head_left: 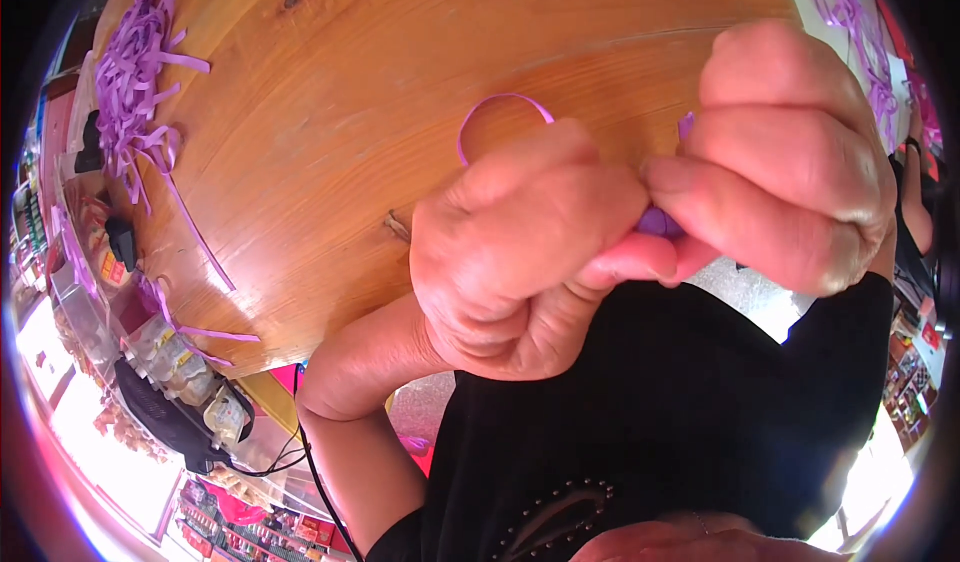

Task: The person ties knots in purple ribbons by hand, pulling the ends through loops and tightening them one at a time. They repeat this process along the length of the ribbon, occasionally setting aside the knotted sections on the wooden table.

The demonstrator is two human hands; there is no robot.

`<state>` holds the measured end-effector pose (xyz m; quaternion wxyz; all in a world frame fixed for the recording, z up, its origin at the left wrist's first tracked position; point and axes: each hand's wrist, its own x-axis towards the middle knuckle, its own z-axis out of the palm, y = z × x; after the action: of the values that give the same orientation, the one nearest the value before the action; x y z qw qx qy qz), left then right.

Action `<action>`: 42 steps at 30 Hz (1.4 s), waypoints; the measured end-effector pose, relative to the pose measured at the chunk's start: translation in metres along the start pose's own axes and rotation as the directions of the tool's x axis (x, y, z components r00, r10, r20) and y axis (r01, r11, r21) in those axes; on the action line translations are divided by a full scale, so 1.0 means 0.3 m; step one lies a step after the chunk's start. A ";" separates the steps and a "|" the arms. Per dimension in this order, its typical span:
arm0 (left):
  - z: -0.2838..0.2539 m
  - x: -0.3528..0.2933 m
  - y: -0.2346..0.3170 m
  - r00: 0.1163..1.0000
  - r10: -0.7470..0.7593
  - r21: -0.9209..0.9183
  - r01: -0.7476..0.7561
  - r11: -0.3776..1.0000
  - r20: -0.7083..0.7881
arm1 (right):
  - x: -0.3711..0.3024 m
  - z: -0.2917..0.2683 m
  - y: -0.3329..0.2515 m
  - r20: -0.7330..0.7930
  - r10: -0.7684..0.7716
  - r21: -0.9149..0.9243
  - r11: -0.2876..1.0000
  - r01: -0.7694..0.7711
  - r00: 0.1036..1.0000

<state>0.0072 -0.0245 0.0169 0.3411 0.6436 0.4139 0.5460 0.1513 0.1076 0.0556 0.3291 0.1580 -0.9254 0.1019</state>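
Note:
A purple ribbon (659,223) is pinched between my two hands, which meet close above the wooden table (340,152). My left hand (510,252) is closed, its fingers curled and the thumb pressed toward the ribbon. My right hand (790,167) is also closed, thumb and forefinger gripping the ribbon at the same spot. A thin purple loop (508,97) arcs out behind my left hand, and a short purple bit shows beside my right knuckles. My fingers hide most of what they hold, so I cannot tell whether the ribbon is knotted or folded there.
A heap of purple ribbons (135,82) lies along the table's left edge, with loose strands trailing nearer. More purple ribbons (850,12) are at the far right. A black bag (165,417) and clear packets sit at the lower left, beside a black cable (318,462).

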 end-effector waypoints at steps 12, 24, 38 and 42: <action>0.002 0.042 -0.022 0.808 -0.545 -0.459 0.406 0.790 -0.224 | 0.011 0.001 0.072 0.069 0.322 0.294 0.898 -0.327 0.944; -0.012 0.034 -0.027 0.839 -0.524 -0.642 0.323 0.695 -0.146 | 0.028 -0.017 0.069 0.163 0.434 0.282 0.840 -0.463 0.886; -0.021 0.036 -0.038 0.842 -0.533 -0.705 0.325 0.631 -0.088 | 0.011 -0.014 0.070 0.108 0.512 0.352 0.782 -0.514 0.852; 0.005 0.051 -0.022 0.808 -0.556 -0.603 0.348 0.718 -0.195 | -0.002 0.001 0.073 0.074 0.514 0.350 0.789 -0.505 0.855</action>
<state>0.0086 -0.0078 0.0172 0.5504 0.2849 0.4452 0.6463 0.1435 0.1278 0.0531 0.2668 -0.0413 -0.8951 0.3548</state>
